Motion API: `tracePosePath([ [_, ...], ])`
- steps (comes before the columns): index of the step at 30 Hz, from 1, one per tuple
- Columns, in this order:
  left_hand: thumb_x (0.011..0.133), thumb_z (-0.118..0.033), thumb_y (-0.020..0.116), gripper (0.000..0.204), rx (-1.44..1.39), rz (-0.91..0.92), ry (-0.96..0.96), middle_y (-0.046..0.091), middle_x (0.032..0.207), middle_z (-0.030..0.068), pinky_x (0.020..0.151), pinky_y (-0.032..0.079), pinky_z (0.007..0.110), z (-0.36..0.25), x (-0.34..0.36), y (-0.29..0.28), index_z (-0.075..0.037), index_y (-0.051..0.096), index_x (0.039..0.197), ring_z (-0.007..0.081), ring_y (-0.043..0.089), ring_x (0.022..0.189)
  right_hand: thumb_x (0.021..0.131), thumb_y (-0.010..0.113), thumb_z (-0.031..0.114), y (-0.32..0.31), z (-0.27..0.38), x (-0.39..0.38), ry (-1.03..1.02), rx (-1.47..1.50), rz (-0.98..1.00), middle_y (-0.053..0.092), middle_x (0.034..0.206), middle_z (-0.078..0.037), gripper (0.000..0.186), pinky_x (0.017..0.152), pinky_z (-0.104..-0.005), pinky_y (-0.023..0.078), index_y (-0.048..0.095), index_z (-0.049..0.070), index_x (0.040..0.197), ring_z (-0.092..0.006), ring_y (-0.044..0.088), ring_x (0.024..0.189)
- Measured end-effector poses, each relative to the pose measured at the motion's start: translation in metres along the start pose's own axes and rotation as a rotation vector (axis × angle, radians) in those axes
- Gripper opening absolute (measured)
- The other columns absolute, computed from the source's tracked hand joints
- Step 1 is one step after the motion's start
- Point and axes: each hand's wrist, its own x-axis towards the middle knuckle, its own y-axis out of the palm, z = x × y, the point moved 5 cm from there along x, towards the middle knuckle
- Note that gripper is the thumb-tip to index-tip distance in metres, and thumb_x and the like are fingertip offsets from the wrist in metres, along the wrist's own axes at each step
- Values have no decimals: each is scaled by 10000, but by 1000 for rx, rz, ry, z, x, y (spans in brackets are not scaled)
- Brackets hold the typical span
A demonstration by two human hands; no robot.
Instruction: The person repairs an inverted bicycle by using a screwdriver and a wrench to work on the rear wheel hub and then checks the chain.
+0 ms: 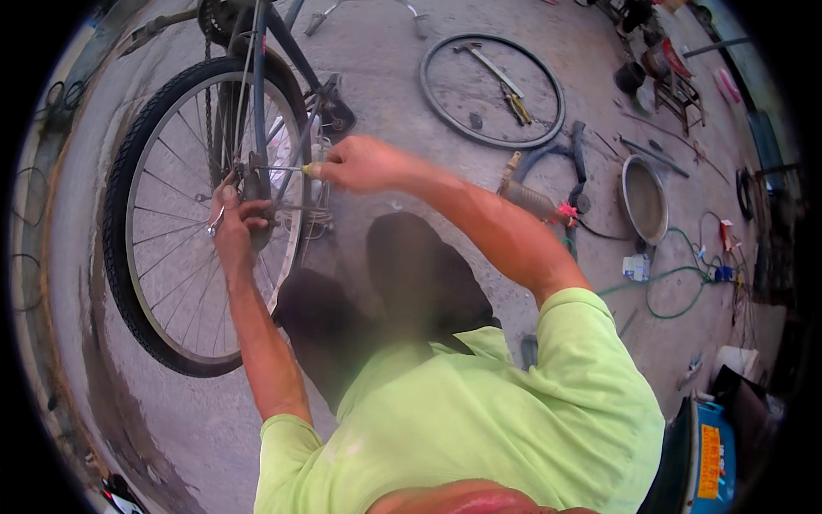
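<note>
My right hand (355, 163) grips a screwdriver (307, 170) by its yellowish handle. Its thin shaft points left and meets the dark metal parts (252, 176) at the bicycle wheel's hub. Around the other side of those parts, my left hand (231, 214) is closed with bent fingers. A small shiny metal piece (215, 224) shows at its fingers; what they grip is partly hidden. The bicycle wheel (120, 201) has a black knobbly tyre and thin spokes. Above it are the dark frame (291, 47) and a chain (207, 111).
A loose tyre (425, 81) lies on the concrete, with a hammer (492, 67) and yellow-handled pliers (517, 108) inside its ring. Right of it are a dark metal frame piece (578, 158), a metal basin (642, 199), a green hose (672, 315) and a small stool (681, 96).
</note>
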Motion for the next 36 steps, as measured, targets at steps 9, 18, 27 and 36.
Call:
tracePosePath([
  [9, 1068, -329, 513, 406, 34, -90, -41, 733, 1068, 139, 567, 523, 265, 14, -2, 9, -55, 601, 1353, 166, 723, 740, 988, 592, 430, -2, -95, -15, 32, -152, -136, 678, 784, -216, 457, 705, -465, 495, 720, -7, 953, -364, 663, 744],
  [18, 1057, -288, 539, 362, 235, -267, 91, 725, 1163, 104, 586, 530, 268, -10, -32, -12, -87, 619, 1347, 144, 727, 746, 901, 679, 381, 101, -352, -27, 446, -431, 222, 708, 1058, -278, 452, 877, -481, 536, 707, -19, 1108, -396, 704, 1012],
  [27, 1045, -226, 553, 300, 35, -255, 89, 723, 1113, 82, 615, 517, 260, -3, -17, -14, -75, 644, 1288, 144, 718, 761, 969, 646, 278, 92, -146, 100, -246, 85, -212, 676, 1251, -212, 417, 993, -414, 482, 651, -3, 1278, -310, 643, 1168],
  [36, 1061, -131, 523, 252, 43, -416, 520, 723, 1068, 82, 668, 553, 252, -63, -55, -25, -59, 592, 1292, 139, 714, 794, 1036, 505, 393, 113, -24, 130, -681, 235, -212, 604, 753, -247, 507, 708, -492, 429, 636, -53, 835, -458, 562, 745],
])
